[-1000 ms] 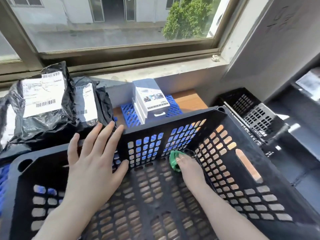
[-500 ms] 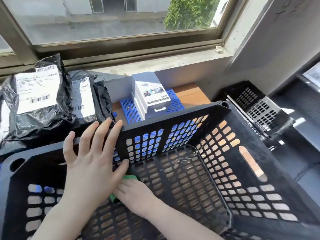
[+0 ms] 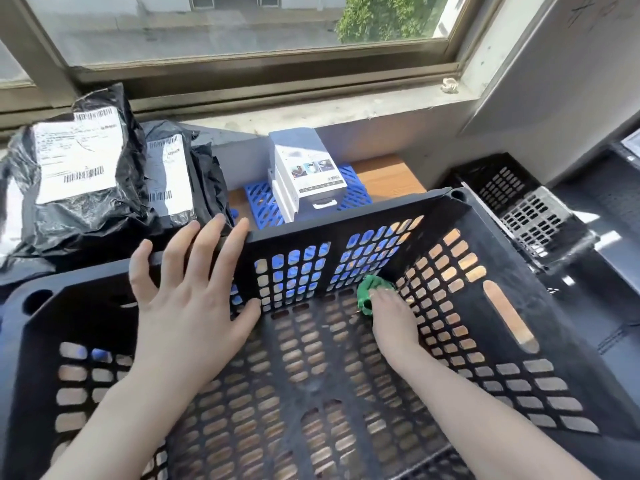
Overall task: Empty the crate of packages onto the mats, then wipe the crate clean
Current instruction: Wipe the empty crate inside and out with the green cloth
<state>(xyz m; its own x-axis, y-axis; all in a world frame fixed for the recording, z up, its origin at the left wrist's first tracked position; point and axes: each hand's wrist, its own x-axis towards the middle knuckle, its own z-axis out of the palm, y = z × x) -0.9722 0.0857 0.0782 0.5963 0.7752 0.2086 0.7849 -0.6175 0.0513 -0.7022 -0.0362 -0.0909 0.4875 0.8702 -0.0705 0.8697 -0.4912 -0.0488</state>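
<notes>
Crate point(image 3: 346, 225) empty, tilted toward the person; packages point(image 3: 79, 181) lie beyond it, on the mats point(image 3: 355, 195). Left hand point(image 3: 187, 299) spread flat over the far rim, steadying. Right hand point(image 3: 391, 318) bends its fingers over a bunched green cloth point(image 3: 370, 292), pressed into the floor's far right corner. Remaining floor lies leftward and nearer, so the right hand is best placed.

Both arms are reaching forward, forearms bare.
The left hand point(image 3: 187, 306) is resting flat, fingers spread and straight, thumb angling out; the right hand point(image 3: 391, 317) is pressing down lower, fingers seemingly curling over a bunched green cloth point(image 3: 371, 293).
</notes>
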